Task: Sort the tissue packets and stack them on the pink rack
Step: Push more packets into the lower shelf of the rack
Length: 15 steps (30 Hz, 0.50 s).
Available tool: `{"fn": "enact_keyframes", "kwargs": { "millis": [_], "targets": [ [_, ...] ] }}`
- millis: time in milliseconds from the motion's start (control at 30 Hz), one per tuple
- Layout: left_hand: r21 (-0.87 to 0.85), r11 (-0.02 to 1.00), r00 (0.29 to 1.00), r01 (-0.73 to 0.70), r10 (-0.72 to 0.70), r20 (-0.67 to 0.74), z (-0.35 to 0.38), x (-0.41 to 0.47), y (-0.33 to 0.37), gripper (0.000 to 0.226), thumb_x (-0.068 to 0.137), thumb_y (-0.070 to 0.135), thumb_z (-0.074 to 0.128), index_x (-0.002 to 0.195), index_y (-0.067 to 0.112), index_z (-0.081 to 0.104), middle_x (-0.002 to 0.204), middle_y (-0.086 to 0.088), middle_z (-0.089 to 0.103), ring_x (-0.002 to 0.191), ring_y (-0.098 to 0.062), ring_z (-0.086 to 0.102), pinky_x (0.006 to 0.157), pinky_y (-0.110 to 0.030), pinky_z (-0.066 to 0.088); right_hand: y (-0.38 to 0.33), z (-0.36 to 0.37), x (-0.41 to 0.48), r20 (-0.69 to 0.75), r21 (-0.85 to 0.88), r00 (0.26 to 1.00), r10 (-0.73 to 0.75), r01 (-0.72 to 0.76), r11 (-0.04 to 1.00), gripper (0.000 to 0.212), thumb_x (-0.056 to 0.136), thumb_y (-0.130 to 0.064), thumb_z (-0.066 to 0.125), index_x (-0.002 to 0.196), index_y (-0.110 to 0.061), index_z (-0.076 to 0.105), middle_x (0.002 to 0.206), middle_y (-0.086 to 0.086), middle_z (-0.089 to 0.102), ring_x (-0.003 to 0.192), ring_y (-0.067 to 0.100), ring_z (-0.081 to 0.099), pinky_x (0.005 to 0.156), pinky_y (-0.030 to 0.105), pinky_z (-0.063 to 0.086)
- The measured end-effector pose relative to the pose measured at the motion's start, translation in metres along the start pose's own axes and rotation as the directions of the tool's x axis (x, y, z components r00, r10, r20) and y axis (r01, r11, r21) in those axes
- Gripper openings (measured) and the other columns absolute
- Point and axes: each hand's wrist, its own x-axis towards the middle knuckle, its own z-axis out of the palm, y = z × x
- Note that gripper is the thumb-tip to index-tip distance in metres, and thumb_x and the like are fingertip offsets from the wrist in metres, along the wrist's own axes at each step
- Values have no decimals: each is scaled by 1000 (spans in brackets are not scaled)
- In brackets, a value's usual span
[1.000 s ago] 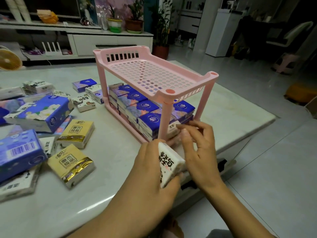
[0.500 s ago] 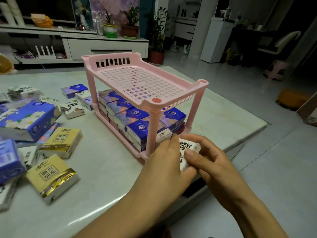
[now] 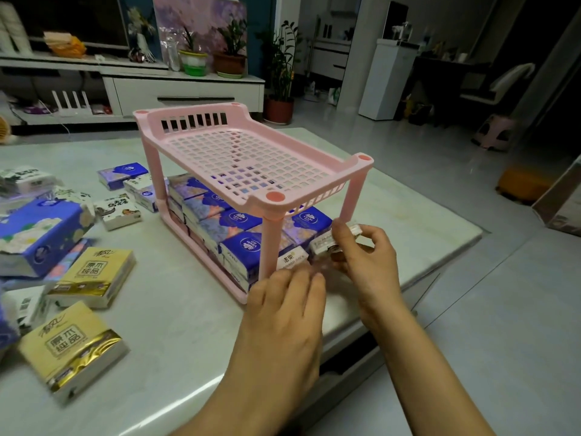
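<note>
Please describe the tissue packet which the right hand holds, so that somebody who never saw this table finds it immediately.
Find the pink rack on the pale table; blue packets fill its lower shelf. At that shelf's near end, right of the front leg, the right hand pinches a small white packet. It alone is in a hand, and the packets behind it are blue.

The pale table (image 3: 176, 325) holds the pink rack (image 3: 268, 243) in the middle. Two yellow tissue packets (image 3: 94, 272) lie near, on the left. A big blue tissue pack (image 3: 44, 231) sits at the left edge. A small white packet (image 3: 118, 210) and a small blue packet (image 3: 122, 174) lie farther back.
</note>
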Motion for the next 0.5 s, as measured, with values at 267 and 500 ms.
{"fn": "enact_keyframes", "kwargs": {
  "millis": [267, 500],
  "targets": [
    [-369, 906, 914, 206, -313, -258, -16, -7, -43, 36, 82, 17, 44, 116, 9, 50, 128, -10, 49, 117, -23, 41, 104, -14, 20, 7, 12, 3, 16, -523, 983, -184, 165, 836, 42, 82, -56, 56, 87, -15, 54, 99, 8, 53, 70, 7, 52, 62, 28, 35],
    [-375, 900, 928, 221, -313, -204, 0, 0, -49, 46, 90, 23, 37, 127, -2, 48, 135, -5, 38, 129, -22, 30, 110, -20, 16, 18, 19, 3, 34, -735, 937, -348, 260, 626, 46, 90, -53, 42, 93, -11, 59, 98, 5, 41, 98, 28, 47, 79, 33, 41]
  ]
}}
